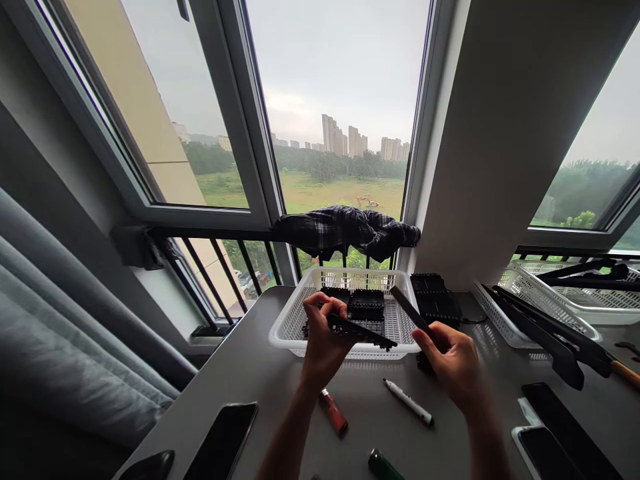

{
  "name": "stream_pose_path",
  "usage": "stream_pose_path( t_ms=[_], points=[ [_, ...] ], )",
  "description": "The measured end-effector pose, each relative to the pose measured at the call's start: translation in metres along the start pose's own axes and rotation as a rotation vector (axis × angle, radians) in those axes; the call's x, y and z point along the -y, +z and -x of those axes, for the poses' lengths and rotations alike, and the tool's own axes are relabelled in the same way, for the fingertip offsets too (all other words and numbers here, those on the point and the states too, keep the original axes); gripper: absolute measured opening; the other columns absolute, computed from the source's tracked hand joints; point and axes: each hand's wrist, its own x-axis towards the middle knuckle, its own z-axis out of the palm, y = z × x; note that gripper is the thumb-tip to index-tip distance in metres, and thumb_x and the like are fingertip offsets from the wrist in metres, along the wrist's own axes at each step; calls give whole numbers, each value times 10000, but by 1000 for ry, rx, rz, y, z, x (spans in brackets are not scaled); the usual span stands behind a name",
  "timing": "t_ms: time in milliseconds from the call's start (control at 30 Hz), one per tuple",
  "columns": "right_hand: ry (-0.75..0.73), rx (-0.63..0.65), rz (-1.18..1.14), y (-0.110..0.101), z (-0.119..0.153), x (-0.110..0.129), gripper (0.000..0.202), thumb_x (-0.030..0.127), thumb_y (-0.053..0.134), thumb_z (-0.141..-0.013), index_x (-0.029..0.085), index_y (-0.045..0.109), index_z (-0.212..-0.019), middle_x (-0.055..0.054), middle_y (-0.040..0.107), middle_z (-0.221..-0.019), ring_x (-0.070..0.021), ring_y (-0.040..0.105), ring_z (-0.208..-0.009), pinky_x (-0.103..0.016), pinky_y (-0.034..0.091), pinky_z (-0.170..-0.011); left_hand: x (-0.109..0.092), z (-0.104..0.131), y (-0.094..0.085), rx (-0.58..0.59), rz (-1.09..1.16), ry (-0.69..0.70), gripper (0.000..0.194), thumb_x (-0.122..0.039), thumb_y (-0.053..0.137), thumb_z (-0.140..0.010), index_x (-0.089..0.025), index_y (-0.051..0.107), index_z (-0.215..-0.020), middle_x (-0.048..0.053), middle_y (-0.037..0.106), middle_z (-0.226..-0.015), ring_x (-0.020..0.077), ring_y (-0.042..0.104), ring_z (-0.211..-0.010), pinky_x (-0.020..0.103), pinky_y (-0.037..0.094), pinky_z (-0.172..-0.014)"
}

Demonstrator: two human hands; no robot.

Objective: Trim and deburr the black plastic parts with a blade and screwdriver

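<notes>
Pinching: left hand (323,337), thumb and fingers pressed together on the upper end of a black toothed part (367,332), held over the near side of the white basket (287,323), free end toward 4 o'clock. Handling, by judgement: light, stiff, probably plastic; small projections look liable to snap; best taken by the flat end, clear of the teeth. Slipperiness: too dark to tell.

Gripping: right hand (453,360), thumb and fingers closed on a flat dark strip (411,308), tip toward 10 o'clock, apart from the part. Probably rigid; best held at the lower end, as here.

Outward: black pieces (367,305) inside the basket; black stack (434,300) just beside it, at 3 o'clock. On the counter (273,373), toward 6 o'clock: red lighter (333,415), white marker (409,403). Toward 7 o'clock: dark phone (223,439).
</notes>
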Motion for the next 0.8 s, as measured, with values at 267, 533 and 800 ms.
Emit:
stream_pose_path(
  t_ms=[267,533,800],
  points=[
    [75,274,-169,15,3,15,351,521,655,-800,175,604,-760,7,575,-671,-141,502,-632,-225,385,-571,1,15,12,280,-7,37,623,-63,704,-633,-297,236,-972,-87,430,-828,75,434,-669,203,409,-642],
    [83,248,-172,11,0,7,378,537,603,-836,166,618,-766,-22,608,-727,-162,543,-702,-250,415,-639,0,7,7,177,24,34,630,-38,700,-619,-297,236,-958,-87,433,-822,71,440,-664,193,414,-630],
    [268,233,-498,21,2,16,498,603,631,-802,175,586,-1054,61,461,-585,-82,393,-481,-198,298,-448,6,9,14,70,83,430,602,11,643,-658,-318,244,-966,-93,459,-812,76,494,-702,191,458,-664]
  ],
)
